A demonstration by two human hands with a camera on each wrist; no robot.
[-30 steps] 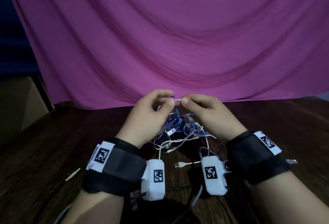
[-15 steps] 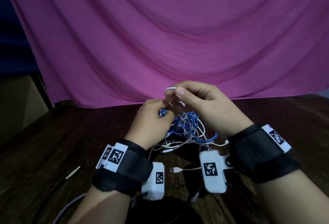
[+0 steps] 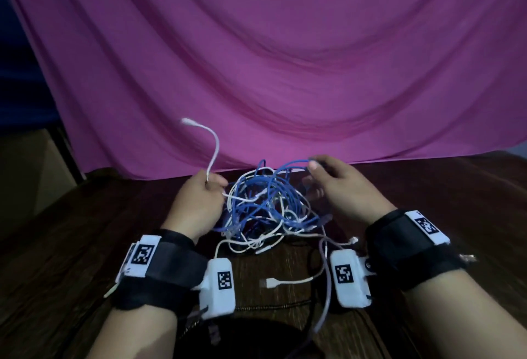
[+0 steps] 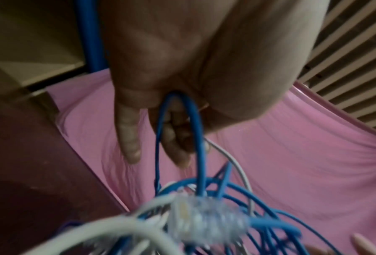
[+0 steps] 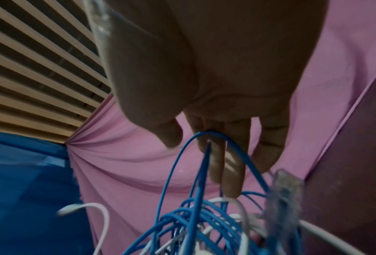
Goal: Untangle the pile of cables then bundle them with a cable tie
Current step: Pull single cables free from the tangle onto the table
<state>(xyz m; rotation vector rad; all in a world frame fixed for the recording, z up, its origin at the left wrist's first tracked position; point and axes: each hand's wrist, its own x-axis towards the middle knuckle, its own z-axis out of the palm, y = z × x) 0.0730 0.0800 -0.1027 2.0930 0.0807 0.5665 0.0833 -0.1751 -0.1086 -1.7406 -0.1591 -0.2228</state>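
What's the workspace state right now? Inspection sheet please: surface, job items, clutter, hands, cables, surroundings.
Surface: dark wooden table.
Job's things: tangled pile of cables, blue and white, in a heap between the hands; cable tie: nothing seen for certain.
Clutter: small pale stick-like piece at the left wrist strap, unidentifiable.
Grippers: left hand grips a white cable whose free end rises clear of the heap; right hand pinches a blue cable loop.
Cables: loose white USB plug on the table near the wrists.
Surroundings: pink draped cloth behind the table.
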